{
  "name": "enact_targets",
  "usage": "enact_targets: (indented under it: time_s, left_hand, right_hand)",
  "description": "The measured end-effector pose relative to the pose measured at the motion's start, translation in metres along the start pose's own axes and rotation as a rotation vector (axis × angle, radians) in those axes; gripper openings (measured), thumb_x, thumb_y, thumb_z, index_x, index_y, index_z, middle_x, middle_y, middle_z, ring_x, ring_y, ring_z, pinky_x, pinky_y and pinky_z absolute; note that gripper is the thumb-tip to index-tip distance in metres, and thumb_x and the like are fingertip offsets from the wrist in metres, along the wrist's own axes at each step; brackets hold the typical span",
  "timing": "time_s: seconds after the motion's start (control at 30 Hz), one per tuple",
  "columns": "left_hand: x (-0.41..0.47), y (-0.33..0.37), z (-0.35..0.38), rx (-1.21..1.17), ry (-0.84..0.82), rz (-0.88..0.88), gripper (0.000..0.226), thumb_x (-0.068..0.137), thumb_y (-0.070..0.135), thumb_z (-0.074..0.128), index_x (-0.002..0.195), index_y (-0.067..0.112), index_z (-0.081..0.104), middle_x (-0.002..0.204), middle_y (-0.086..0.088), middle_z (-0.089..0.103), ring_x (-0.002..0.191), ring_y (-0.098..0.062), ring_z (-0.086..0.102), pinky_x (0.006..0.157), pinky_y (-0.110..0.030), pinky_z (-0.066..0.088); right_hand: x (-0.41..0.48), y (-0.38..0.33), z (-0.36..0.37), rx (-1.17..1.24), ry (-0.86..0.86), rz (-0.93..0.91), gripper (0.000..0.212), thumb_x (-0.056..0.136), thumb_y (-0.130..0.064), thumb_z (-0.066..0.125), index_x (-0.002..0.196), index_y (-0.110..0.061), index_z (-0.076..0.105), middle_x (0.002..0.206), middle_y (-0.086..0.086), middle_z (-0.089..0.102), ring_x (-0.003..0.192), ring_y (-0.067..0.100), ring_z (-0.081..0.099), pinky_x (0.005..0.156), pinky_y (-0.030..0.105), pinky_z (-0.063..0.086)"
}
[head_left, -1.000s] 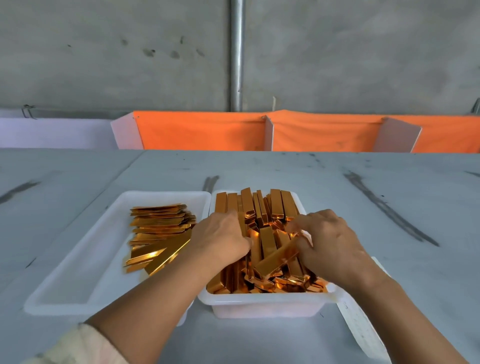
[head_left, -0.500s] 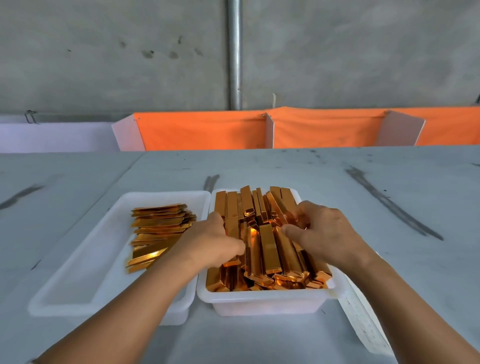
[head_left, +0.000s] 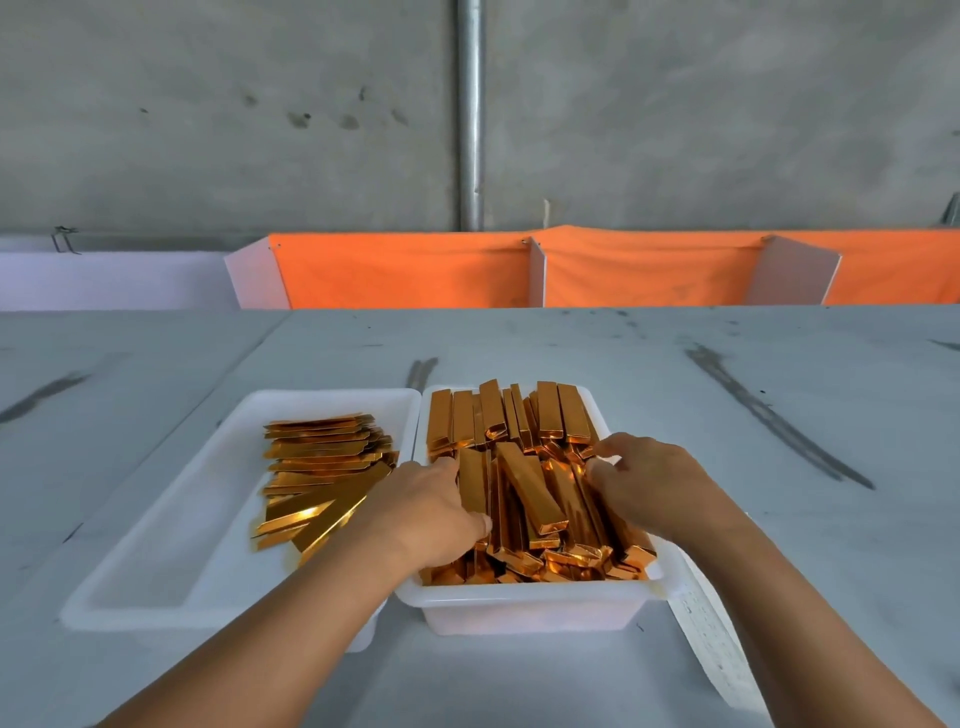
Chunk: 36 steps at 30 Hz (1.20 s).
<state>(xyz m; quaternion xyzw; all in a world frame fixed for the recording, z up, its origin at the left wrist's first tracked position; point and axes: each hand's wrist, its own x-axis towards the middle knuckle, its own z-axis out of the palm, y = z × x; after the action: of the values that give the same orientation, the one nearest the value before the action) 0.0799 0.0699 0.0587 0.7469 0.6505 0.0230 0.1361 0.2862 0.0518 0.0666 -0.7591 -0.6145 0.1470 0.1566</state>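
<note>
Two white trays stand side by side on the grey table. The left tray (head_left: 171, 551) holds a loose stack of flat gold card blanks (head_left: 322, 467). The right tray (head_left: 530, 608) is piled high with folded gold boxes (head_left: 535, 493). My left hand (head_left: 431, 512) lies on the pile's left side, fingers curled down over a long box and thumb at its near end. My right hand (head_left: 652, 483) rests against the pile's right side, its fingers spread and touching the boxes.
A white printed sheet (head_left: 711, 644) sticks out from under the right tray's near right corner. Orange cloth dividers (head_left: 405, 273) line the table's far edge below a concrete wall with a metal pipe (head_left: 470, 114). Dark scuff marks cross the tabletop.
Both hands have slid back along the pile's sides. The box that lay across the pile a second ago now lies lengthwise among the others. The view has tilted slightly.
</note>
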Motion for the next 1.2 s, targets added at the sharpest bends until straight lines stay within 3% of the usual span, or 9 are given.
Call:
enact_targets:
  time_s: [0.13,0.27,0.33,0.43,0.6,0.7,0.97,1.1,1.2]
  left_hand:
    - [0.008,0.003,-0.001,-0.065,0.041,0.020,0.067,0.087,0.054,0.060,0.145,0.028,0.037,0.130,0.000,0.056,0.116,-0.020,0.055,0.086,-0.028,0.047]
    - [0.013,-0.006,-0.007,-0.182,0.049,0.027,0.070,0.084,0.057,0.063,0.143,0.027,0.039,0.128,0.002,0.057,0.115,-0.018,0.055,0.093,-0.032,0.049]
    - [0.010,-0.012,-0.010,-0.240,0.019,0.033,0.079,0.078,0.064,0.064,0.144,0.031,0.035,0.136,0.003,0.051,0.119,-0.015,0.050,0.090,-0.029,0.045]
    - [0.007,-0.015,-0.005,-0.232,0.052,0.061,0.094,0.074,0.076,0.057,0.151,0.038,0.018,0.151,0.004,0.032,0.136,-0.018,0.036,0.102,-0.037,0.040]
    - [0.001,-0.006,0.031,-0.074,0.143,0.291,0.068,0.087,0.077,0.020,0.147,0.052,0.001,0.159,0.016,0.004,0.147,-0.016,0.006,0.115,-0.043,0.019]
    - [0.004,-0.008,0.050,0.042,0.132,0.297,0.068,0.086,0.075,0.005,0.148,0.050,-0.001,0.161,0.013,-0.002,0.148,-0.016,-0.008,0.118,-0.044,0.002]
    - [0.005,-0.014,0.048,-0.152,0.236,0.204,0.080,0.075,0.086,0.009,0.146,0.054,-0.007,0.159,0.017,-0.012,0.148,-0.014,-0.008,0.118,-0.044,0.009]
    - [0.004,-0.015,0.047,-0.085,0.193,0.119,0.089,0.069,0.088,0.002,0.148,0.049,-0.008,0.162,0.010,-0.008,0.149,-0.019,-0.007,0.119,-0.051,0.004]
    - [0.004,-0.014,0.048,-0.083,0.140,0.107,0.089,0.070,0.088,0.005,0.148,0.049,-0.009,0.162,0.009,-0.006,0.149,-0.021,-0.003,0.119,-0.052,0.012]
  right_hand:
    - [-0.002,0.006,0.002,-0.069,-0.064,-0.038,0.032,0.103,-0.034,0.040,0.133,-0.030,0.054,0.137,0.003,0.058,0.113,0.018,0.056,0.083,0.025,0.042]
    - [-0.001,0.012,0.005,-0.039,-0.091,-0.065,0.035,0.103,-0.036,0.041,0.137,-0.035,0.050,0.140,0.000,0.055,0.096,0.011,0.051,0.074,0.020,0.042]
    - [-0.001,0.015,0.005,0.001,-0.062,-0.056,0.037,0.103,-0.040,0.041,0.139,-0.037,0.048,0.142,-0.001,0.054,0.104,0.014,0.054,0.081,0.024,0.046]
    - [-0.002,0.013,0.010,0.051,0.035,-0.094,0.045,0.102,-0.050,0.035,0.145,-0.037,0.042,0.148,-0.001,0.050,0.130,0.021,0.049,0.102,0.035,0.043]
    - [-0.012,-0.002,0.049,-0.038,-0.082,-0.305,0.052,0.101,-0.058,0.012,0.152,-0.049,0.017,0.165,-0.009,0.016,0.152,0.017,0.008,0.124,0.046,0.011]
    - [-0.011,0.000,0.063,-0.172,-0.046,-0.304,0.052,0.102,-0.056,0.008,0.154,-0.048,0.010,0.166,-0.008,0.008,0.153,0.020,0.003,0.123,0.043,0.003]
    - [-0.014,0.006,0.045,0.108,0.040,-0.266,0.053,0.101,-0.058,0.013,0.152,-0.047,0.023,0.165,-0.008,0.016,0.152,0.012,0.009,0.122,0.038,0.014]
    - [-0.010,0.010,0.040,0.092,0.108,-0.128,0.052,0.103,-0.052,0.018,0.152,-0.038,0.030,0.162,-0.003,0.024,0.149,0.019,0.021,0.118,0.040,0.025]
    - [-0.009,0.016,0.044,-0.034,0.074,-0.100,0.049,0.104,-0.048,0.017,0.149,-0.034,0.031,0.161,0.000,0.025,0.147,0.025,0.023,0.117,0.044,0.029]
